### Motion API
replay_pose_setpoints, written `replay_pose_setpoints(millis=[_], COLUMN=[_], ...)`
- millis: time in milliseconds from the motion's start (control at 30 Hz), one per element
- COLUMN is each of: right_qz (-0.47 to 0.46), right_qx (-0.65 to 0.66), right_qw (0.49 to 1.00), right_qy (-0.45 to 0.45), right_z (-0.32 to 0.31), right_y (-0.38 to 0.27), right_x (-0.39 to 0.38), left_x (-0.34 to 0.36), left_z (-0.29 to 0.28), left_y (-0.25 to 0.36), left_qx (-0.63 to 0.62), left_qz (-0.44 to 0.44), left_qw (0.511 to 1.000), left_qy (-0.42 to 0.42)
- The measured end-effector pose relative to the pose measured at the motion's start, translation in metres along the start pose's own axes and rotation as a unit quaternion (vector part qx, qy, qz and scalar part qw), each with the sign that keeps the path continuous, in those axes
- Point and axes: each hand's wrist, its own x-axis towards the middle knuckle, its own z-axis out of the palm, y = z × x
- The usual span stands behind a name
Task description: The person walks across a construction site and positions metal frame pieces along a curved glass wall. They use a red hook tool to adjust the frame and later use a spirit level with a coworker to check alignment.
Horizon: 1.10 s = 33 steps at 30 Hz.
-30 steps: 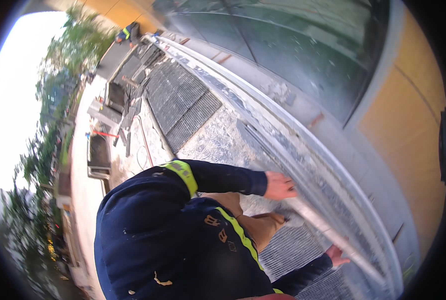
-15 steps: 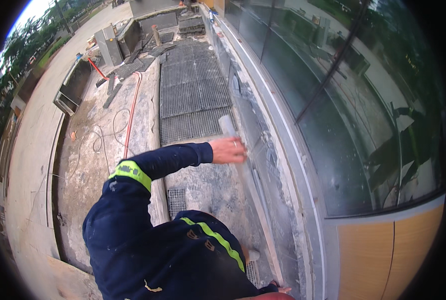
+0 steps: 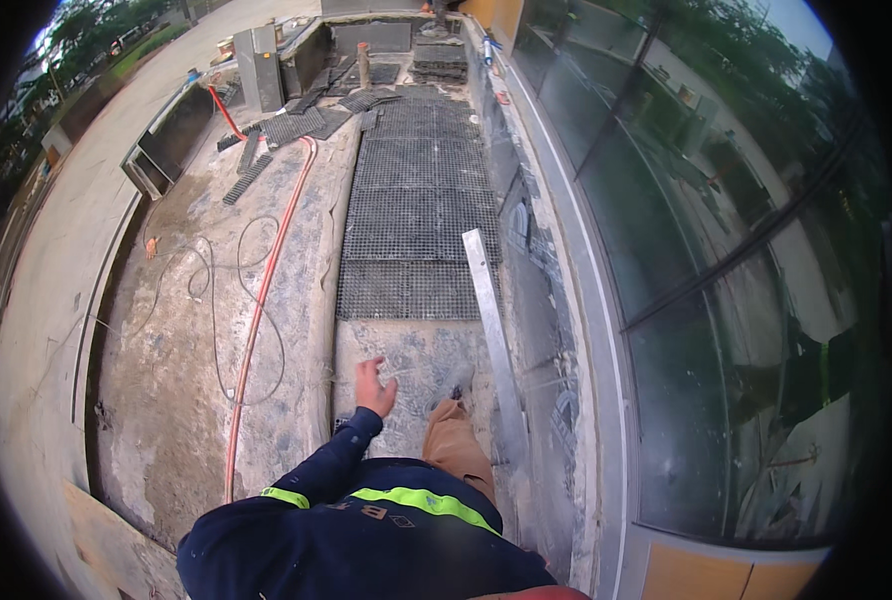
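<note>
My left hand (image 3: pixel 374 385) is raised over the dusty concrete channel floor (image 3: pixel 396 340), fingers apart and curved, holding nothing. A long pale metal straightedge (image 3: pixel 486 295) stands at the channel's right side, angled along the grey, mortar-smeared wall (image 3: pixel 531 300), out of my left hand. Black grid mats (image 3: pixel 416 200) cover the channel floor beyond the bare part. My tan trouser leg (image 3: pixel 451 445) and dark shoe show below, beside the straightedge. I cannot see my right hand; my body covers that area.
A red hose (image 3: pixel 264 300) and thin looped cord (image 3: pixel 231 390) lie on the ledge at left. Loose grid strips (image 3: pixel 286 130) and grey panels (image 3: pixel 261 70) stand farther back. A glass wall (image 3: pixel 726 350) runs along the right. A partly seen person (image 3: pixel 438 20) is at the far end.
My left hand has released the straightedge and moved down and left. My right hand has left the view. My head has turned to face along the channel.
</note>
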Motion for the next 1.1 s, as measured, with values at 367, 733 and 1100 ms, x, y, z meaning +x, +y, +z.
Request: replay_pose_setpoints(millis=[367,733,1100], right_qz=[0.070,0.056,0.018], right_qx=[-0.060,-0.079,-0.055], right_qw=[0.993,0.990,0.995], right_qy=[-0.069,-0.106,-0.083], right_z=[0.284,0.479,0.620], right_y=[0.137,0.214,0.320], right_x=[-0.068,-0.145,-0.273], left_x=[0.156,0.141,0.483], left_z=[-0.046,-0.040,0.030], left_y=[-0.209,-0.228,-0.393], left_qx=[0.376,0.289,0.402], left_qz=[-0.418,-0.581,-0.296], left_qw=[0.798,0.752,0.818], left_qy=[-0.217,-0.118,-0.286])
